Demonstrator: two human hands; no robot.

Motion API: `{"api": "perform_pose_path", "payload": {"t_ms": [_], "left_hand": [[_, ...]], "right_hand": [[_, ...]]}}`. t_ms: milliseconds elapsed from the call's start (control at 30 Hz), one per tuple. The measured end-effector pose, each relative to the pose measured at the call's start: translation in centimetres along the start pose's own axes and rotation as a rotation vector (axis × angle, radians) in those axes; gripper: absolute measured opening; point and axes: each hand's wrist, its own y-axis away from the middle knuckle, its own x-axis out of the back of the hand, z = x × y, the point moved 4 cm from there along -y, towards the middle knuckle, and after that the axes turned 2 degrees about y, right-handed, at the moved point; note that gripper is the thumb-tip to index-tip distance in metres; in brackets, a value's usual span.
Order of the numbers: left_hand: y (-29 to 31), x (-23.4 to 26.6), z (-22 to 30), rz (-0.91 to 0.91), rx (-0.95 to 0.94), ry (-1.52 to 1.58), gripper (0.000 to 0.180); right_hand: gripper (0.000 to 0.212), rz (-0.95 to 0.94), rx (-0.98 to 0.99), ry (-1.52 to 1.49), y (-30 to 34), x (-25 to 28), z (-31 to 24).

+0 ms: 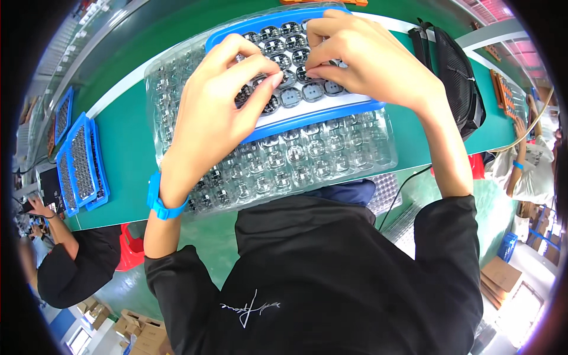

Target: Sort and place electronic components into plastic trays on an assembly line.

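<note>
A green work table (127, 157) runs beneath the fingers, and beyond its near edge, toward the body, lies a green floor (207, 251). Far to the left of the fingers, one co-worker in a black sleeve (77, 272) sits by a red stool (131, 251); far to the right, another in a white shirt (535, 171) is at work. Cardboard boxes (148, 337) stand on the floor at lower left, well apart from the fingers.

Two bare hands work over one blue-rimmed tray (319, 122), which rests on clear moulded plastic trays (296, 155) whose number cannot be told. The small dark parts (312, 91) sit in rows right under and around the fingertips; the hands hide too many to count, but three with flat grey faces lie just bodyward of them. The left hand (210, 100) has thumb and forefinger close together, as does the right hand (378, 62); whether either pair grips a part cannot be told. One black bag (461, 77) lies right of the right fingers; at least three more blue-edged trays (102, 171) are far left.
</note>
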Motion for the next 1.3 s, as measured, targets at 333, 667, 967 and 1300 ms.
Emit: {"api": "perform_pose_path", "payload": {"t_ms": [333,667,967,1300], "left_hand": [[0.0,-1.8,-0.4,-0.066,-0.004,-0.074,0.01],[-0.3,-1.8,-0.1,-0.066,-0.041,-0.156,0.009],[-0.3,-2.0,1.2,-0.134,-0.136,-0.369,0.009],[0.0,-2.9,1.0,-0.143,-0.112,-0.429,0.008]], "right_hand": [[0.012,-0.026,0.058,-0.063,0.0,0.4,-0.2],[0.012,-0.038,0.043,-0.103,-0.2,0.4,0.2],[0.01,0.086,0.04,0.033,0.7,-2.1,-0.5],[0.011,0.018,-0.09,0.14,0.7,-2.5,-1.1]]}}
